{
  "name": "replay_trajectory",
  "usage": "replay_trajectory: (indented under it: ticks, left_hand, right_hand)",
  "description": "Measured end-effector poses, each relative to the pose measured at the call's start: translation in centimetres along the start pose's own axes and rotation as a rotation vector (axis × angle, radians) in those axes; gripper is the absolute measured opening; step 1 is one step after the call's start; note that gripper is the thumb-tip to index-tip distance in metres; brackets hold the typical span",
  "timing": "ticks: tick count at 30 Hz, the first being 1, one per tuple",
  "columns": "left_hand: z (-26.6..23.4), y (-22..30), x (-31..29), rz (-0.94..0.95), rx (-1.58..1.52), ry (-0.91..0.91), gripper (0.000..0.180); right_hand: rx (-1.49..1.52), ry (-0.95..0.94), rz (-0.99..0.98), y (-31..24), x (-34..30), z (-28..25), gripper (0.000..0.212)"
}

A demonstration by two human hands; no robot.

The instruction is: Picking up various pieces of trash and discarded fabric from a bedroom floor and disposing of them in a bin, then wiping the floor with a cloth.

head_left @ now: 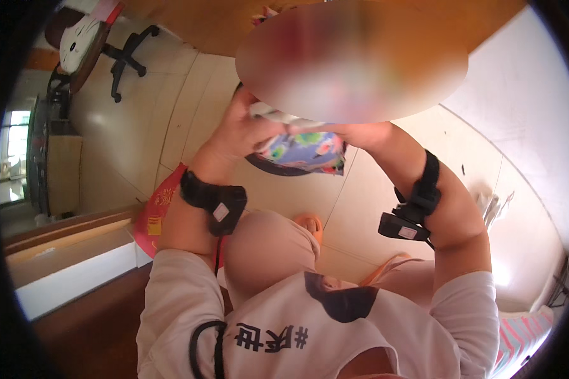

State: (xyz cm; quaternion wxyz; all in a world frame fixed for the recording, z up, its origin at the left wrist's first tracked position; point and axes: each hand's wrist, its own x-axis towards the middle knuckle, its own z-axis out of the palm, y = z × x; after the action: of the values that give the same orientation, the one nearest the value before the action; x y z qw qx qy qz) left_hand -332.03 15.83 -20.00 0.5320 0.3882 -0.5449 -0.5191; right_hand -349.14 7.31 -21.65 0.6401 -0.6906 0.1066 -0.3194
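A floral fabric piece (306, 150), blue with green, pink and white patterns, hangs in front of me, above the floor. It looks like a pouch or folded cloth; I cannot tell which. Below its left part shows a dark edge. My left hand (250, 129) grips its left upper side, fingers closed round it next to a whitish strip. At its upper right is my right hand (367, 132), its fingers mostly hidden by a large blurred patch that also covers what lies beyond the fabric.
A wheeled chair (129, 60) with a cartoon-face cushion stands at the far left. Beside my left forearm is a red bag (161, 211). A white wall (537, 82) rises on the right. Several thin pale items (493, 205) lie near my right elbow. Striped fabric (528, 331) is at lower right.
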Motion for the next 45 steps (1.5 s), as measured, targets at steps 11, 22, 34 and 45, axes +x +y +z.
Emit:
replay_trajectory:
  ticks: [11, 22, 34, 45]
  left_hand:
    - [-3.8, 2.3, -1.9, 0.258, 0.441, 0.218, 0.062]
    - [-6.1, -4.9, -9.5, -0.45, 0.844, 0.475, 0.013]
    - [-5.7, -7.2, -9.6, -0.369, 0.028, 0.878, 0.01]
    - [-5.4, -5.6, -8.6, -0.23, 0.836, 0.916, 0.019]
  right_hand:
    - [-0.057, 0.086, -0.043, 3.0, 0.8, -2.9, 0.06]
    - [0.417, 0.083, 0.143, -0.5, 1.5, 0.3, 0.042]
    - [-0.815, 0.081, 0.007, 4.6, 2.9, 3.7, 0.019]
    - [-1.651, 0.396, -0.147, 3.5, 0.6, -3.6, 0.038]
